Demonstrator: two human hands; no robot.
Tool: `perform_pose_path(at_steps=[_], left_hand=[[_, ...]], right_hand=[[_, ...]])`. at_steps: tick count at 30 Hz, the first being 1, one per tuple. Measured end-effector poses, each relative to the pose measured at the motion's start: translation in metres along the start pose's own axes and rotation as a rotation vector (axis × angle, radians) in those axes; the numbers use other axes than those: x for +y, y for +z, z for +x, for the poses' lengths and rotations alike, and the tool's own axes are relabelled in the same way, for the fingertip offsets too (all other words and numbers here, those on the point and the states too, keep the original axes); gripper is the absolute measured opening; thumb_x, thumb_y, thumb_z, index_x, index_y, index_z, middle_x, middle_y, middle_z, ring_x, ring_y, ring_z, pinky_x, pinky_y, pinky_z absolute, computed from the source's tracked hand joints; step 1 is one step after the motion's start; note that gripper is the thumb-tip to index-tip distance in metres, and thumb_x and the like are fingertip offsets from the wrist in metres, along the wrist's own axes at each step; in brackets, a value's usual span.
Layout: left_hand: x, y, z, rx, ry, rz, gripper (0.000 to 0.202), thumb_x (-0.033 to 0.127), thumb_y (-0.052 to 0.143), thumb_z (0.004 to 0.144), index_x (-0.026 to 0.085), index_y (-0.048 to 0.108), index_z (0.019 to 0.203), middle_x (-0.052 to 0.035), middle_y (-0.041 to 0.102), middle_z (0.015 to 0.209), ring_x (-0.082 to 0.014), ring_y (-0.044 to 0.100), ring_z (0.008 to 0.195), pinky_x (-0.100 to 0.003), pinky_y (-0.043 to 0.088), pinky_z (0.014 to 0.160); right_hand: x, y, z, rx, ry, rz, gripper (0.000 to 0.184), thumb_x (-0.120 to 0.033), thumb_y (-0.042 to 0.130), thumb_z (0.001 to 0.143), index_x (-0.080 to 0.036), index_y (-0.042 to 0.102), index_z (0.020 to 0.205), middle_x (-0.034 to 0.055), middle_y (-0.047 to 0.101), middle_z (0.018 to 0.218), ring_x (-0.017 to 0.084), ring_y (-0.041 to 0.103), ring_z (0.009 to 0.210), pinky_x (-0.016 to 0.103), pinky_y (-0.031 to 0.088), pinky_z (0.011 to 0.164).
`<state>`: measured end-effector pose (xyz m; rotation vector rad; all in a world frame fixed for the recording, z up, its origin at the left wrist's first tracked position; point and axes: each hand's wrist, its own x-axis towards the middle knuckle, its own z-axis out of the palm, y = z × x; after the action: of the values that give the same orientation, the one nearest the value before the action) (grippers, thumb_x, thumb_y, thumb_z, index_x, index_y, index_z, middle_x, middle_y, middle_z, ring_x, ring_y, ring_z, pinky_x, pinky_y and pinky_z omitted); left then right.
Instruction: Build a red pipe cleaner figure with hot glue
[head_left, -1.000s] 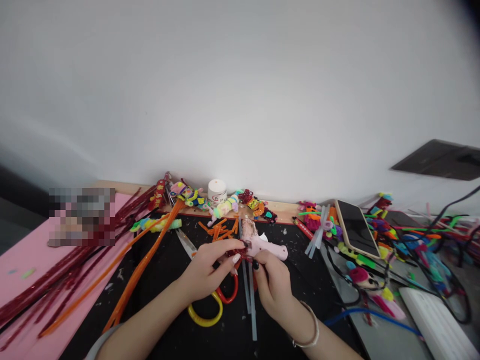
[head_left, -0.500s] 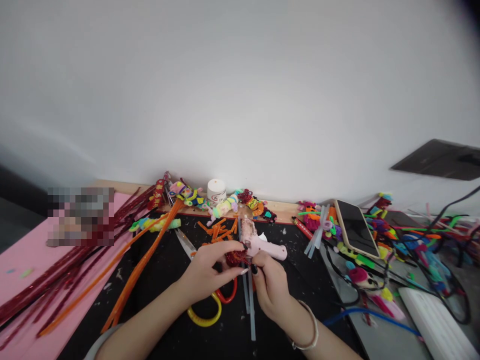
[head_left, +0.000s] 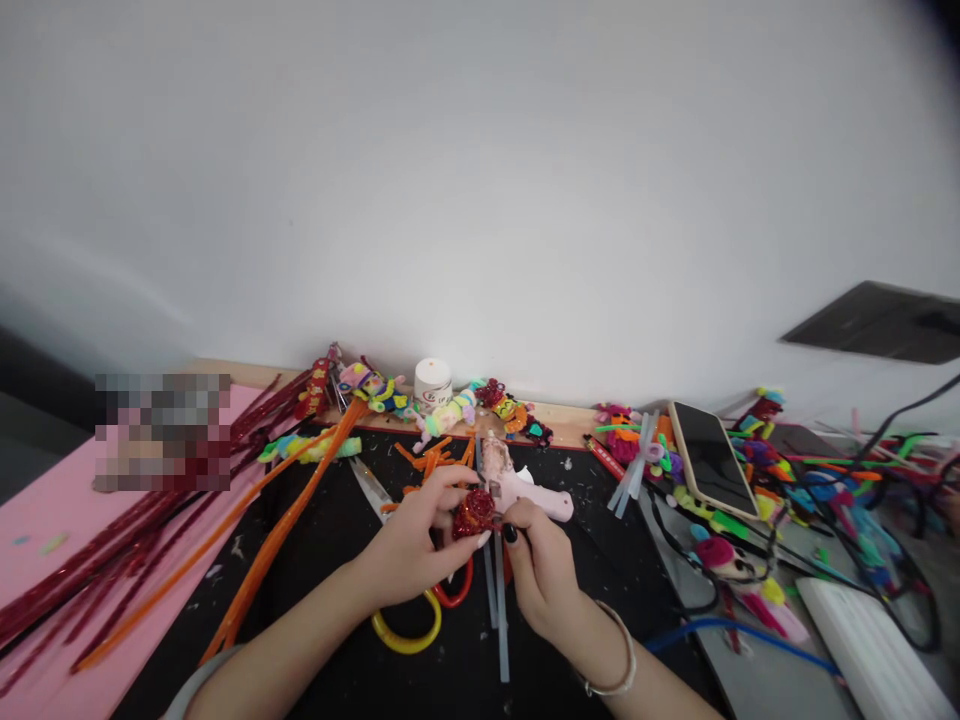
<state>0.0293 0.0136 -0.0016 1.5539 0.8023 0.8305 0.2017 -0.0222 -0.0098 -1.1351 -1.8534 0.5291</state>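
Both my hands meet over a black mat [head_left: 322, 540] and pinch a small glittery red pipe-cleaner piece [head_left: 472, 512]. My left hand [head_left: 416, 545] grips it from the left with thumb and fingers closed. My right hand [head_left: 541, 570], with a bracelet at the wrist, holds its right side with the fingertips. A pink glue gun [head_left: 525, 487] lies just behind the hands. Scissors with a yellow and a red handle [head_left: 412, 625] lie under my left hand. Clear glue sticks [head_left: 500, 620] lie between the hands.
Long red and orange pipe cleaners [head_left: 285, 520] fan out on the left over a pink sheet [head_left: 45, 520]. Small colourful figures [head_left: 450, 408] and a white pot [head_left: 433, 381] line the wall. A phone [head_left: 711, 458], cables, craft scraps and a white keyboard [head_left: 870, 650] crowd the right.
The red piece has turned in my fingers and now shows as a rounder clump, lifted slightly. Both hands stay in place with small finger shifts.
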Motion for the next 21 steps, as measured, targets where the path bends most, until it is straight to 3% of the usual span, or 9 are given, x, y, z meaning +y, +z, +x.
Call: perform_pose_path(at_steps=[6,14,21], left_hand=[[0.0023,0.0019,0.0001,-0.068,-0.029,-0.050,0.035,0.016,0.056,0.081,0.024,0.034,0.107,0.0030,0.058,0.076,-0.0048,0.045,0.047,-0.014,0.036,0.043],[0.0038,0.0008,-0.0003,-0.120,-0.068,-0.079,0.043,0.013,0.053,0.083,0.026,0.028,0.116,0.0041,0.055,0.074,-0.0049,0.045,0.048,-0.014,0.038,0.044],[-0.0008,0.0001,-0.0015,-0.181,-0.141,-0.210,0.043,0.018,0.054,0.084,0.029,0.029,0.118,0.0051,0.052,0.073,-0.0033,0.047,0.040,-0.012,0.039,0.036]], right_hand=[[0.0017,0.0000,-0.0011,-0.004,0.046,0.019,0.020,-0.016,0.031,0.092,-0.021,0.046,0.081,-0.0004,0.048,0.066,0.015,0.047,0.058,0.028,0.039,0.053],[0.0013,-0.0005,0.0021,0.016,0.070,0.047,0.018,-0.016,0.032,0.092,-0.021,0.044,0.079,-0.0014,0.047,0.068,0.014,0.045,0.059,0.026,0.034,0.053],[0.0039,-0.0009,-0.0001,-0.030,0.100,0.102,0.016,-0.017,0.033,0.092,-0.021,0.044,0.080,-0.0011,0.048,0.069,0.014,0.046,0.060,0.026,0.035,0.055]])
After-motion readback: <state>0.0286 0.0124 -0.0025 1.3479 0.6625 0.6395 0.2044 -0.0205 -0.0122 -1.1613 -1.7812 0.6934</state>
